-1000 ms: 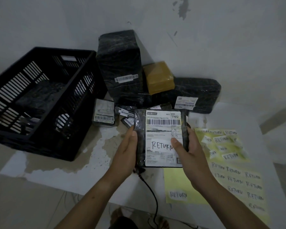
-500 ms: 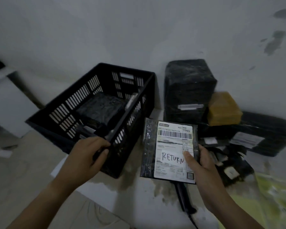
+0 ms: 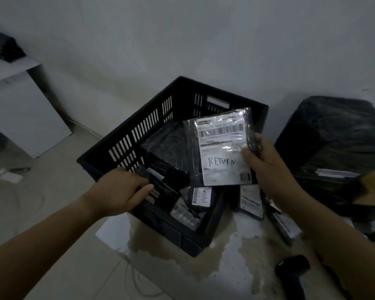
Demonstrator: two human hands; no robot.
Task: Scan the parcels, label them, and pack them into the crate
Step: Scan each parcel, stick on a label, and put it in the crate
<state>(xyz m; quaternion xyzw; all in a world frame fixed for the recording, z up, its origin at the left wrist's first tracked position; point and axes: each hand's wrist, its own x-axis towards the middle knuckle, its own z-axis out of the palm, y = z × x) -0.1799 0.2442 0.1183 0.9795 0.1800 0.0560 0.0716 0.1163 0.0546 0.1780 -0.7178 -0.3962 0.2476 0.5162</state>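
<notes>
1. Black handheld barcode scanner [image 3: 292, 267]: lies on the bench, near and to the right of the crate's front corner; a small green light shows on it.
2. White, stained bench [image 3: 225, 252]: carries the black slotted plastic crate [image 3: 139, 135], which stands corner-on to the viewer.
3. Left hand [image 3: 121, 191]: at the crate's near left rim, fingers curled over the edge and gripping it, thumb lying along the inside.
4. Right hand [image 3: 266, 167]: at the crate's right side, thumb on the front and fingers behind, pinching the right edge of item 5.
5. Flat black plastic parcel with a white barcode label marked "RETURN" [image 3: 221, 148]: held tilted over the right half of the crate, label toward the viewer. Whether it touches the contents cannot be told.
6. Inside the crate: one black film-wrapped block [image 3: 165, 146] toward the back, and several small labelled packets [image 3: 201, 195] at the front.
7. Small labelled parcels [image 3: 250, 200]: on the bench, just right of the crate.
8. Large black film-wrapped box [image 3: 338, 144]: well right of the crate, against the wall.
</notes>
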